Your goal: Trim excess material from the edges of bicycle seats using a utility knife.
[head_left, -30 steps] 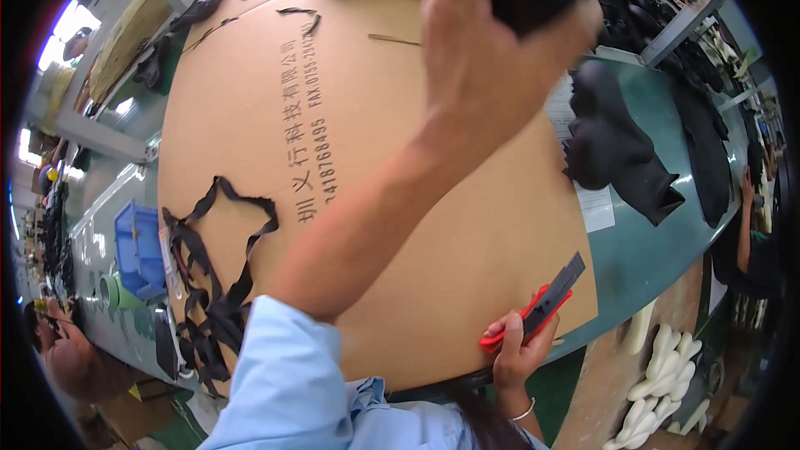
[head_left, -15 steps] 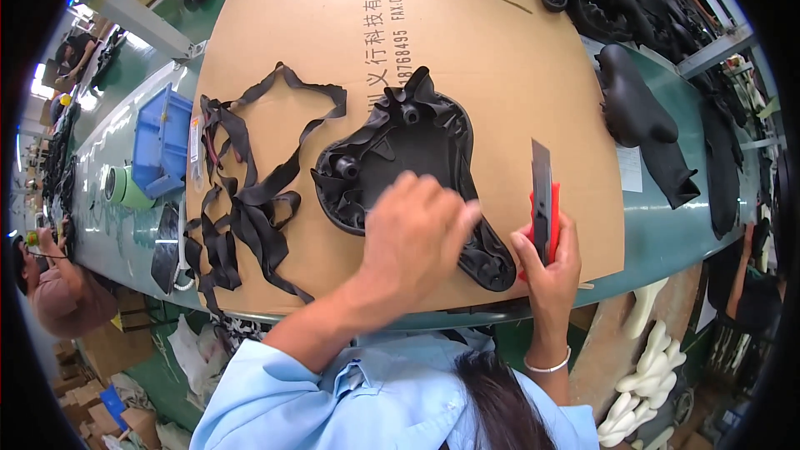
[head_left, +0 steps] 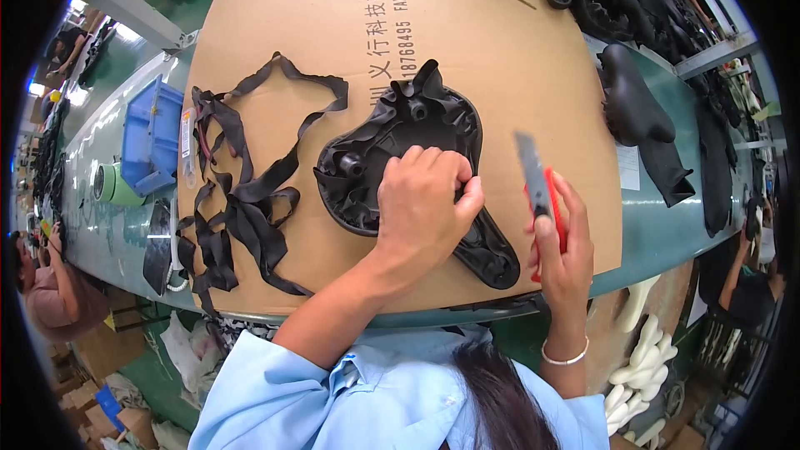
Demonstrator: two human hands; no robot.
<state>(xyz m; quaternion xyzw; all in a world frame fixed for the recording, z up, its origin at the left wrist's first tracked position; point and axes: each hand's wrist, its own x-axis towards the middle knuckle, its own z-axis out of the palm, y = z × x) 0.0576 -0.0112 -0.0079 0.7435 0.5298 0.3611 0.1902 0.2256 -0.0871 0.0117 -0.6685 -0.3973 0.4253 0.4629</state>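
A black bicycle saddle (head_left: pixel 350 204) lies underside up, its cover material gathered in folds around the rim and its narrow nose pointing toward me at the right. My left hand (head_left: pixel 425 200) is over its middle, fingers curled and closed at the inner edge of the cover; the fingertips are hidden beneath the hand. To the right of the saddle, my right hand (head_left: pixel 571 254) grips a red utility knife (head_left: pixel 557 217), its long blade out and pointing away from me. The blade is slightly blurred and apart from the saddle.
A cardboard sheet (head_left: pixel 275 0) covers the green table (head_left: pixel 667 225). Black fabric strips (head_left: pixel 258 200) lie tangled at left, beside a blue bin (head_left: pixel 154 137) and a green roll (head_left: pixel 112 185). Black saddle covers (head_left: pixel 637 100) are at right. Other people work at both sides.
My left hand has moved slightly up and right and settled on the saddle. My right hand has shifted right and a little down, with the knife tilting further left.
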